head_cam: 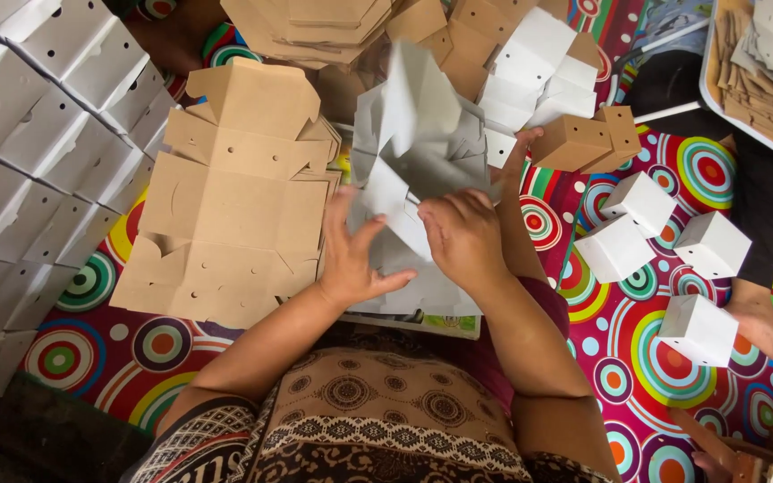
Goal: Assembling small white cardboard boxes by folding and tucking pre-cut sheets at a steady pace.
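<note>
A white die-cut cardboard blank (418, 134), partly folded, stands up in front of me over my lap. My left hand (351, 255) presses its lower left side with fingers spread. My right hand (462, 234) grips a folded flap near the blank's middle. More white blanks lie flat under it.
A stack of flat brown blanks (225, 206) lies to my left. Folded white boxes (641, 201) and brown boxes (583, 139) sit on the patterned mat at right. Stacked white boxes (38, 134) fill the left edge. Another person's leg and foot (767, 326) are at right, beside a tray of card pieces (762, 72).
</note>
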